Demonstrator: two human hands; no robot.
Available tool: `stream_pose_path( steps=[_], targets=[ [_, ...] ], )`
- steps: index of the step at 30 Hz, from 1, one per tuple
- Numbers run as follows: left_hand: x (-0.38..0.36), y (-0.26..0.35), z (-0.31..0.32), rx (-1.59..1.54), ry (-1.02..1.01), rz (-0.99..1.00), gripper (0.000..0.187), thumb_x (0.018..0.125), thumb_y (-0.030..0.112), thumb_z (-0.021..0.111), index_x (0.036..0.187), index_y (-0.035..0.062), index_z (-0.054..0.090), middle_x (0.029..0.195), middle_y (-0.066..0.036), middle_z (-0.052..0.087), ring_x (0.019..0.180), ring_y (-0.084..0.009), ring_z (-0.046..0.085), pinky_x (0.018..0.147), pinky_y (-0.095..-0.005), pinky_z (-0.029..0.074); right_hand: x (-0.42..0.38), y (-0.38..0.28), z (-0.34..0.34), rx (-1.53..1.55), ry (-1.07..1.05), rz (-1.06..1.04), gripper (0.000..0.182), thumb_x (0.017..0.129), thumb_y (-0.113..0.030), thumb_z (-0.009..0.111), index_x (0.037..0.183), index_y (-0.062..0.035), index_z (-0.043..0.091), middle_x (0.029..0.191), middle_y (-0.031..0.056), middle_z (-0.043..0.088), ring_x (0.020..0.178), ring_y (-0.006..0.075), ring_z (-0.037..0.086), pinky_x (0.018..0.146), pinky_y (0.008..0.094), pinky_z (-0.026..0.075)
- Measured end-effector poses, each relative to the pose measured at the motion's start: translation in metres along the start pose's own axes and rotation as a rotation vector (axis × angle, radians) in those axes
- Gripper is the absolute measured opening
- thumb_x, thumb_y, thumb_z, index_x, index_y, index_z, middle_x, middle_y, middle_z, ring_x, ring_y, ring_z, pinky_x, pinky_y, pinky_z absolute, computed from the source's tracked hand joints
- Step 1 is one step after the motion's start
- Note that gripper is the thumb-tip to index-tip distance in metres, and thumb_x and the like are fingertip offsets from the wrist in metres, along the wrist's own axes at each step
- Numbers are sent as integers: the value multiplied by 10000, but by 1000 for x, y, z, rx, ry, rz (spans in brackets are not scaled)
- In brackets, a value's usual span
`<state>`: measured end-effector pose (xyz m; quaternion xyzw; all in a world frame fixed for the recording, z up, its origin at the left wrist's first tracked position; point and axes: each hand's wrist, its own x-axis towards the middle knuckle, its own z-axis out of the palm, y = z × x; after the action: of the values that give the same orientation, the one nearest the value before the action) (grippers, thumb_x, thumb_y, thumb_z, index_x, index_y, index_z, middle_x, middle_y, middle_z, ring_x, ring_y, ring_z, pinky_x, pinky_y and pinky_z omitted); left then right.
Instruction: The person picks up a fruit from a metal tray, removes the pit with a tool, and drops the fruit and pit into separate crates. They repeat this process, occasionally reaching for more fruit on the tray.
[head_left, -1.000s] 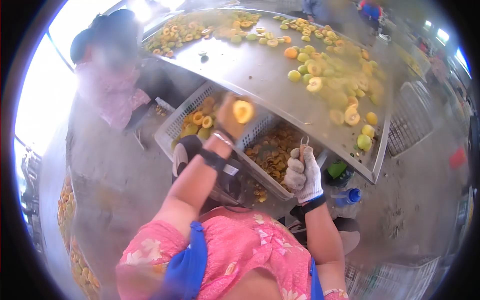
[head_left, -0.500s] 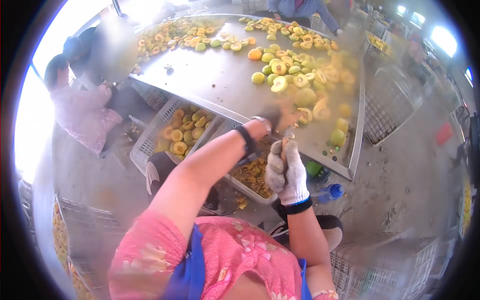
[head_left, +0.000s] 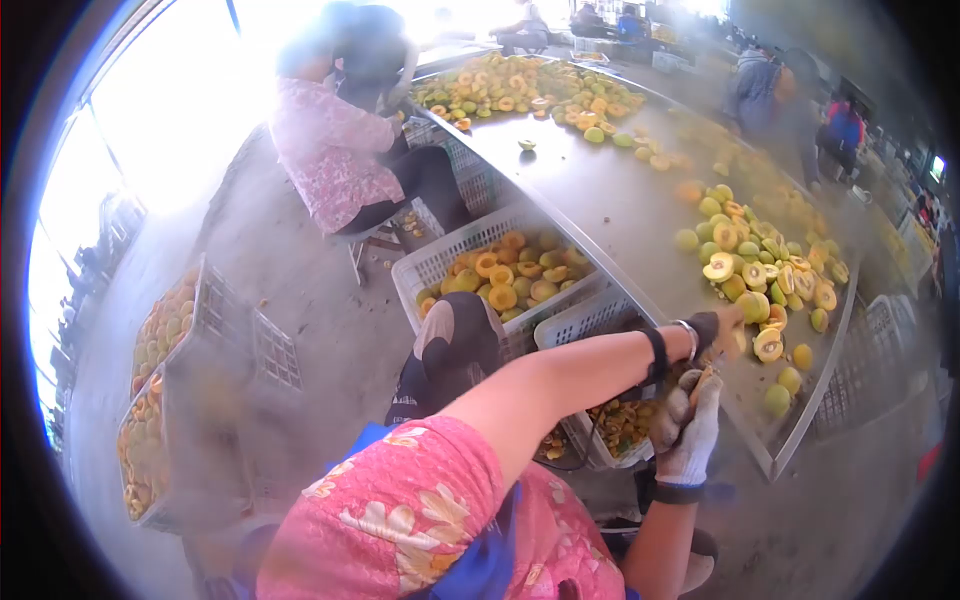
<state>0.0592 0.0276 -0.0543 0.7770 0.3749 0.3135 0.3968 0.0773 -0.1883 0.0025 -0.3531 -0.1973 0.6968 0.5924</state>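
My left hand (head_left: 732, 332), a dark cuff at its wrist, reaches over the near edge of the metal table (head_left: 640, 240). Its fingers are blurred beside a pile of yellow-green stone fruit (head_left: 745, 250), whole and halved, some halves showing the pit. Just below it, my right hand (head_left: 688, 425) wears a whitish knitted glove. That hand is closed around a slim tool with an orange-brown handle (head_left: 706, 383); its tip is not clear. Under my wrists stands a crate of small fruit pieces (head_left: 622, 425), partly covered by my arm.
A white crate of halved fruit (head_left: 510, 275) stands left of my knee. Filled crates (head_left: 160, 400) are stacked further left. A person in a pink patterned top (head_left: 330, 150) sits at the table's left side. More fruit (head_left: 530, 90) covers the far end. Other people are in the background.
My view has swung to the left, so the table and both hands appear further right and lower. My left hand stays by the fruit; my right hand keeps its hold on the tool.
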Motion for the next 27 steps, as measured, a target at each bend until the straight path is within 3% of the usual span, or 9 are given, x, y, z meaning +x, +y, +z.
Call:
stream_pose_path(
  steps=[4,7,10,12,16,18,20,22,27],
  targets=[
    [-64,3,-45,213,419,922,361,791,75,680,1143,16,625,1048,-140,684,891,-260,695,818,-370,567,1,12,1,-428,155,-216,310,1026,-474,488,932,-185,548,605,-56,476,378,66,371,345,213,270],
    [-108,16,-51,-447,284,285,387,939,197,616,1258,-8,538,1113,-148,654,996,-269,671,903,-419,559,36,51,-64,-1097,-22,-630,378,1065,-218,445,1365,0,519,1042,91,605,862,143,591,769,262,511],
    [-132,20,-51,-527,320,186,393,1040,300,495,1285,-6,522,1157,-153,625,1093,-275,626,969,-443,530,27,41,-47,-1113,-63,-530,460,975,-52,464,1432,4,461,1425,249,488,1304,417,483,1076,436,431],
    [-142,25,-51,-828,275,102,385,1059,299,460,1270,-12,544,1181,-152,614,1126,-267,609,997,-439,513,35,48,-61,-1772,-42,-994,474,949,-20,482,1422,1,470,1420,268,484,1292,435,494,1075,442,441],
    [-153,29,-45,-1075,227,64,374,1060,286,457,1236,-21,578,1164,-144,616,1100,-261,610,972,-410,520,16,29,-19,-1022,109,-395,450,954,-32,495,1403,-7,497,1394,296,487,1229,442,536,1041,449,462],
    [-149,16,-38,-752,294,132,372,1051,282,466,1224,-24,587,1117,-141,627,1032,-257,624,907,-378,536,26,40,-33,-1152,77,-717,397,1001,-197,537,1311,51,535,1207,255,601,1081,347,610,917,380,488],
    [-151,24,-33,-1405,260,-134,368,1037,281,474,1205,-23,597,1053,-143,637,937,-251,629,812,-353,537,22,36,-29,-1050,93,-516,451,1024,-283,524,1313,63,530,1219,245,612,1114,349,608,926,380,487],
    [-147,-14,-30,-738,255,137,344,1027,258,473,1190,-17,599,1031,-140,641,913,-243,633,772,-333,540,29,43,-40,-1118,46,-554,470,1034,-322,515,1294,68,539,1213,247,621,1109,364,611,919,385,489],
    [-160,42,-45,-1292,256,-174,280,1005,195,459,1151,0,599,1003,-132,657,837,-229,646,732,-321,543,24,42,-26,-1268,88,-622,462,1011,-384,512,1216,27,563,1039,314,653,995,497,619,810,521,505]
  ],
)
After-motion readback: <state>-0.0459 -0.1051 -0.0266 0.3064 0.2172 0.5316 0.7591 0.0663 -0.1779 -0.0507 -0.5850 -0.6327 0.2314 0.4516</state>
